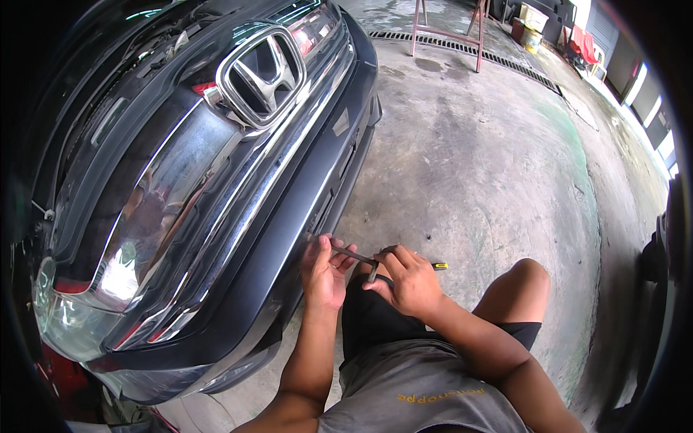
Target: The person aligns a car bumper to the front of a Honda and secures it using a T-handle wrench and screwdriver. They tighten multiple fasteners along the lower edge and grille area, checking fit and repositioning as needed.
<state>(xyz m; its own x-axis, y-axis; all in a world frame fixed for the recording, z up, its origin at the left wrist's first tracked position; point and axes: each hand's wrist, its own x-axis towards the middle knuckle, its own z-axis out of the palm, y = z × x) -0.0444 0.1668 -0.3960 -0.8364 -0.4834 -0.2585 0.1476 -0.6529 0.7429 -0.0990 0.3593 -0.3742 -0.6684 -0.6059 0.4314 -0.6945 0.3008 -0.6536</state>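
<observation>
In front of my lap, both hands meet at a slim, dark metal bar tool (pixel 351 252). My left hand (pixel 326 278) pinches its left end between thumb and fingers, beside the car's bumper. The fingers of my right hand (pixel 408 281) are closed around its other end, where a short metal piece (pixel 372 272) angles down toward my thigh. The exact kind of tool is partly hidden by the fingers. Just past my right knuckles shows a yellow-and-black piece (pixel 439 266); I cannot tell whether it lies on the floor or belongs to something in the hand.
A dark grey car front (pixel 289 249) with a chrome grille fills the left side, its engine bay uncovered. Concrete floor (pixel 469 166) stretches ahead and right. A reddish metal stand (pixel 447 42) is beyond, near a drain grate (pixel 530 72). Buckets (pixel 531 37) stand at the far right.
</observation>
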